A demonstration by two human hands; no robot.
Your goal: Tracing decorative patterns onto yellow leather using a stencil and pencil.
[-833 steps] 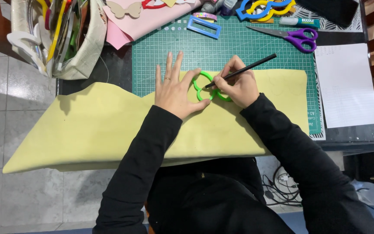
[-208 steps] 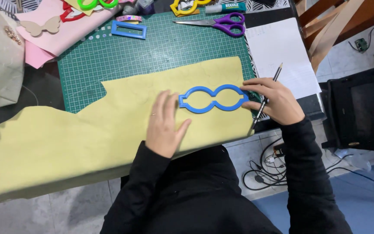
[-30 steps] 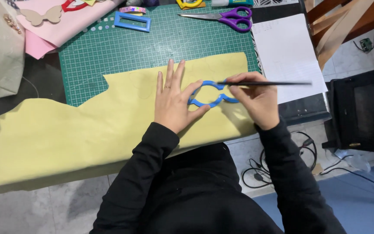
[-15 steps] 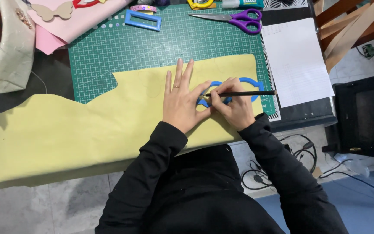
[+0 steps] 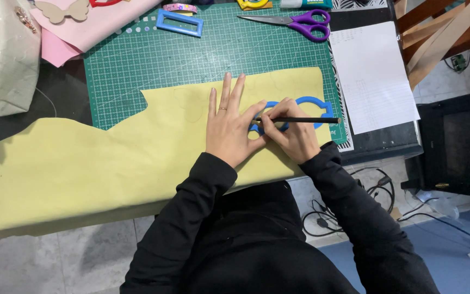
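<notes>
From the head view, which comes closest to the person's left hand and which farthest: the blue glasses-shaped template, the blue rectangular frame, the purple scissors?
From the left hand:
1. Blue glasses-shaped template, under its fingers, to the right.
2. Blue rectangular frame, up-left on the mat.
3. Purple scissors, top right, slightly farther.

Seen from above, the person wears a plain black long-sleeved top, its fabric matte and softly creased across the chest and along both arms. The sleeves run the full length of the arms and end in snug cuffs at the wrists, leaving the left hand (image 5: 228, 130) and right hand (image 5: 292, 133) bare. A thin ring circles one of the left hand's fingers (image 5: 222, 103), the only ornament visible; no print, logo or fastening shows on the dark garment.
</notes>
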